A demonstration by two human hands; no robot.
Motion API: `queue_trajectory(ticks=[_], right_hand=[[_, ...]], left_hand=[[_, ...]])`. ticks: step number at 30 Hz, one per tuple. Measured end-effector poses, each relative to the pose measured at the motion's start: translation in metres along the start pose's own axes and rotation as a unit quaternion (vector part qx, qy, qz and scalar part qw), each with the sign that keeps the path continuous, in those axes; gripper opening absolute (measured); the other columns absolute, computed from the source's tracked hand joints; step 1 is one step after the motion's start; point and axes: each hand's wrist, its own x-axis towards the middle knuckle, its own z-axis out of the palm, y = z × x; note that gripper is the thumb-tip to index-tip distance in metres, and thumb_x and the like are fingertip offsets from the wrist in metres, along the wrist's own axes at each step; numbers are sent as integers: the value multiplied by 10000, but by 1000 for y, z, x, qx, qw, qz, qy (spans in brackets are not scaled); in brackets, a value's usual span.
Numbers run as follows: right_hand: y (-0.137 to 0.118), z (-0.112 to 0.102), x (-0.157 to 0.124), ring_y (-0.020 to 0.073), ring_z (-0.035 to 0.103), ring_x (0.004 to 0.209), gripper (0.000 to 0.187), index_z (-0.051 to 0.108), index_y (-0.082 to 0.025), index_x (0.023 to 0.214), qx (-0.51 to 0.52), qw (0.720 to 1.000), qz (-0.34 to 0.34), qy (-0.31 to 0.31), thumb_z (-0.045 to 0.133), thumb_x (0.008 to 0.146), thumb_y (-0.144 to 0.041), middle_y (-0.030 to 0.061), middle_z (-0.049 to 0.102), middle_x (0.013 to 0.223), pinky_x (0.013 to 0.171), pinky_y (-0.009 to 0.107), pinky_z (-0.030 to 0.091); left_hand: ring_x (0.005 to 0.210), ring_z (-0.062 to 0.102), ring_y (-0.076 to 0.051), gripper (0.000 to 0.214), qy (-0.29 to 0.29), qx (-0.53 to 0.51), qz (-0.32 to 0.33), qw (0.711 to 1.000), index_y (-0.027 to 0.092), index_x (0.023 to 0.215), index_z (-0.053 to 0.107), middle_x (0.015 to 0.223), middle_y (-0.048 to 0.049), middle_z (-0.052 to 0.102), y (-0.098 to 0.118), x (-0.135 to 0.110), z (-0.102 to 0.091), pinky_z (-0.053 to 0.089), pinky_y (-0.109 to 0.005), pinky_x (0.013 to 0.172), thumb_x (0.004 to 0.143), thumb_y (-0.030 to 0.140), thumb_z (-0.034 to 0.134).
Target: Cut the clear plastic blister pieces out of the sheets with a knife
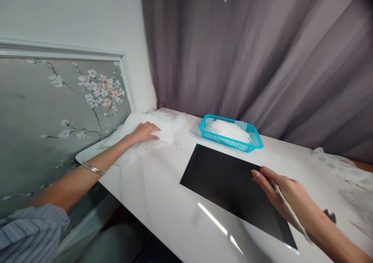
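Observation:
My left hand (pixel 144 133) lies on a pile of thin white sheets or plastic (pixel 169 127) at the table's far left corner, its fingers stretched out and slightly apart. Over the right part of a flat black rectangular sheet (pixel 217 173) is my right hand (pixel 287 189), closed with thumb and fingers together. A slim, pale, pen-like tool (pixel 287 206) rests in its grip, running back along the wrist. The tool's front end is hidden by the fingers. Behind the black sheet stands a blue plastic basket (pixel 233 142) holding a white, soft-looking bundle (pixel 230 130) and clear plastic.
The white marbled table (pixel 157 193) meets a grey-purple curtain (pixel 233 53) at the back. Crumpled, translucent white plastic (pixel 344 168) lies at the right. A small dark object (pixel 330 215) shows beside my right wrist. A flower-patterned wall panel (pixel 67 103) borders the left.

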Motion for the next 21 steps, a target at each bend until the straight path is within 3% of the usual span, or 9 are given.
queue_trajectory(ticks=[3, 6, 8, 11, 14, 16, 21], right_hand=[[-6, -2, -3, 191, 541, 456, 402, 572, -267, 714, 1, 997, -1, -79, 458, 940, -580, -2, 593, 558, 454, 292, 359], [-13, -8, -3, 172, 558, 477, 428, 600, -246, 743, 14, 995, 7, -102, 433, 960, -575, -3, 614, 585, 484, 274, 390], [-18, -11, -1, 169, 561, 470, 443, 608, -243, 728, 32, 994, 13, -103, 432, 960, -577, 0, 622, 584, 503, 273, 416], [-27, -15, 5, 195, 582, 482, 451, 577, -262, 677, 64, 994, 15, -88, 446, 934, -609, 13, 645, 597, 499, 297, 443], [-39, -17, 15, 234, 626, 547, 438, 490, -270, 649, 101, 994, 0, -43, 482, 906, -625, 20, 652, 618, 484, 319, 446], [-52, -18, 23, 253, 669, 630, 435, 410, -264, 657, 136, 991, -14, -4, 516, 902, -608, 24, 660, 650, 509, 319, 465], [-100, -9, 47, 316, 716, 976, 454, 300, -263, 734, 287, 954, -73, 48, 621, 885, -546, 84, 725, 913, 703, 375, 559]], left_hand=[[1280, 515, -303, 397, -30, 8, 2, 1000, 189, 1206, 653, 1322, -102, 614, -6, 9, -9, 376, -555, 1078, 896, 438, 670], [1156, 600, -257, 328, -29, 7, 6, 1000, 158, 1153, 651, 1246, -96, 636, -5, 11, -15, 472, -501, 1010, 937, 406, 639], [1046, 642, -223, 300, 3, 6, -3, 1000, 153, 1119, 653, 1167, -83, 660, 0, 11, -18, 524, -449, 938, 955, 401, 618], [917, 664, -194, 276, 96, 14, -31, 995, 146, 1076, 656, 1020, -67, 689, 9, 10, -31, 539, -398, 860, 991, 387, 550], [863, 670, -222, 323, 212, 34, -47, 975, 161, 1084, 658, 909, -82, 709, 19, 11, -66, 504, -364, 817, 1027, 301, 373], [908, 668, -255, 353, 276, 53, -37, 959, 179, 1121, 648, 950, -103, 715, 29, 12, -97, 475, -357, 814, 1011, 282, 329], [988, 652, -284, 333, 346, 110, 43, 931, 220, 1137, 648, 1065, -99, 694, 82, 11, -167, 435, -353, 808, 1007, 362, 376]])
